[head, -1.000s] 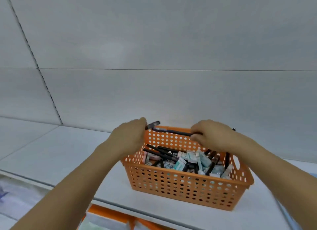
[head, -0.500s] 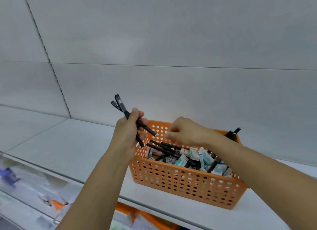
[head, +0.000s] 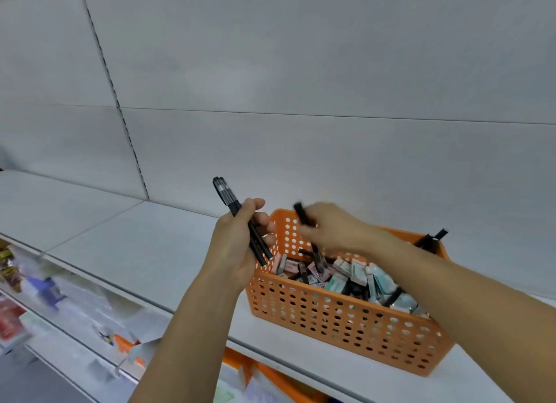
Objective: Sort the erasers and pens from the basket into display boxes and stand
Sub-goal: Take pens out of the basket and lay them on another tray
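An orange perforated basket [head: 346,321] stands on a white shelf, holding several boxed erasers [head: 358,277] and black pens. My left hand [head: 237,246] grips a small bunch of black pens [head: 228,196] at the basket's left end, their tips pointing up and to the left. Above the basket's far left corner my right hand [head: 331,229] pinches one more black pen [head: 302,214], blurred by motion. Two pens [head: 433,238] lean against the basket's far right corner.
The white shelf [head: 135,246] stretches left of the basket under a plain white back panel. A lower shelf [head: 60,300] at the left carries blurred small goods. Orange containers [head: 270,378] sit under the shelf edge.
My left hand lifted the bunch of pens out of the basket and holds it upright. My right hand picked another pen from the basket and raised it toward the left hand.
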